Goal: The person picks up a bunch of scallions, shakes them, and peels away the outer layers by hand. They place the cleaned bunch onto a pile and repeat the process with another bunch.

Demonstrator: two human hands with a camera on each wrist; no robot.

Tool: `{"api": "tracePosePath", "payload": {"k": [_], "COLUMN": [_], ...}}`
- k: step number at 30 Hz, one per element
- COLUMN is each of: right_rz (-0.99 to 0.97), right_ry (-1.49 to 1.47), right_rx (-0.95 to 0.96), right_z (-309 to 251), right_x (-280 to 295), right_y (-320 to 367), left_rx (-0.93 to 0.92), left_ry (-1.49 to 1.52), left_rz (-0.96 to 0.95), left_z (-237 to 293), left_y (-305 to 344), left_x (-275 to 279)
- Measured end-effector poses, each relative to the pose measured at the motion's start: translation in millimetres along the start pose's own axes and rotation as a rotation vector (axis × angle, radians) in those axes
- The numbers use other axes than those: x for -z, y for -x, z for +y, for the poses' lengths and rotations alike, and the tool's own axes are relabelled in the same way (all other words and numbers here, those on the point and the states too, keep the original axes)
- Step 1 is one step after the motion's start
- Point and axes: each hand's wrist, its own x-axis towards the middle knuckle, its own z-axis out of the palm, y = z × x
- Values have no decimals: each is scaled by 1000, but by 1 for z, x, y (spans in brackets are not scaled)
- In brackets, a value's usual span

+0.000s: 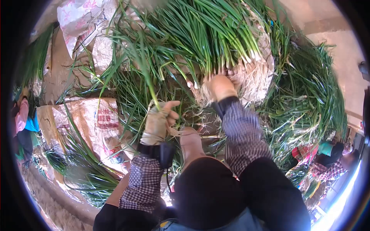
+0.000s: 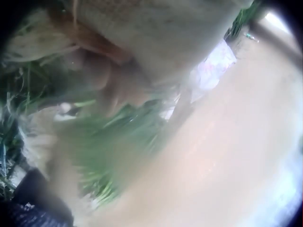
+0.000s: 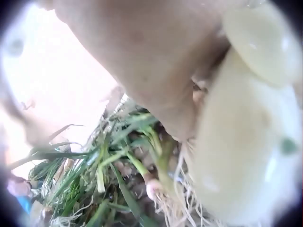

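Observation:
In the head view my left hand (image 1: pixel 158 121), in a pale glove, holds a green onion (image 1: pixel 149 84). Its leaves reach up and away, and pale roots show below the fingers. My right hand (image 1: pixel 221 87) is at the bulb end of a large pile of green onions (image 1: pixel 204 32); its fingertips are hidden from above. Close up in the right wrist view, the right hand (image 3: pixel 137 56) has its fingers drawn together around a pinkish bulb, with stringy roots (image 3: pixel 182 203) just under them. The left wrist view is blurred, with the glove (image 2: pixel 156 33) across its top.
Loose green onions lie to the right (image 1: pixel 304 88). A printed sack (image 1: pixel 86 119) is on the left, and a white plastic bag (image 1: pixel 79 23) lies at the upper left. Other people sit at the far right (image 1: pixel 327 161) and far left (image 1: pixel 23 119). My knee (image 1: pixel 190 144) is between the hands.

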Motion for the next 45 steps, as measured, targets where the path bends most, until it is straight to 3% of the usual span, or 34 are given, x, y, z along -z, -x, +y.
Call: {"api": "tracePosePath", "payload": {"k": [2,3,4,6,8,9,10,11,12,13,14,16,17,19,20,21,23,25,26,27,28,29,30,31,32,33,34,36,38,39,40,42,45], "right_rz": [296,469,579,-41,-355,-291,-421,-378,-220,-54,-311,-70,-32,-122,-302,-150,244,90,-91,-85,-150,-142,-164,49,-138,-224,-324,-500,238,278,309,-50,75], "right_ry": [59,179,119,-157,-841,-858,-920,-889,-840,-777,-1028,-727,-253,107,24,-222,91,-435,-1149,-1332,-1426,-985,-268,340,255,256,379,338,233,-155,-537,-20,212], "right_rx": [299,572,737,893,474,305,383,494,562,613,375,517,747,861,623,344,496,290,-52,87,110,255,645,1052,809,779,1075,1010,878,739,577,208,362], "right_z": [3,-2,-6,-17,-17,-4,-5,-9,-17,-28,-33,-26,-23,-22,-22,-13,8,-2,-12,-16,-17,-26,-32,-37,-37,-42,-36,-49,-34,-33,-35,-53,-54], "right_x": [-28,-38,-62,-57,-33,-47,-41,-47,-57,-62,-63,-61,-61,-65,-60,-54,-41,-21,-22,-31,-42,-40,-57,-74,-112,-120,-152,-97,-151,-112,-73,-48,-55], "right_y": [20,52,66,94,83,45,39,38,34,36,37,20,16,34,43,33,-5,-26,-35,-36,-35,-10,6,22,32,68,73,101,-4,-3,3,-22,-30], "left_rx": [-72,-93,-89,163,103,128,152,184,140,121,108,-80,-154,-270,-238,-171,-41,94,96,13,-71,-123,-158,-190,-215,-278,-348,-321,-200,-62,78,169,125], "left_ry": [42,57,51,65,235,262,285,269,257,305,362,398,407,423,481,471,468,328,255,232,215,174,239,298,353,401,449,443,518,582,620,555,483], "left_rz": [46,77,-28,-89,-89,-113,-146,-121,-194,-136,-73,-18,12,218,243,113,-94,-158,-121,-40,49,21,65,103,141,133,124,241,69,135,78,120,154], "left_z": [-4,-9,-17,3,-18,-18,-17,-17,-12,-10,-9,16,29,50,53,49,23,2,-3,-5,-6,-3,4,14,24,31,39,46,31,18,1,-20,-32], "left_y": [-7,-9,-16,-4,-9,-6,-4,-4,-1,0,3,17,21,18,11,6,-3,-4,-2,0,0,0,2,6,10,10,9,6,1,-2,-5,-9,-14], "left_x": [-19,-19,-13,-12,-7,-7,-9,-17,-22,-22,-23,-16,-7,6,15,32,40,23,12,-5,-14,-7,-2,1,5,10,13,16,29,25,29,16,14]}}
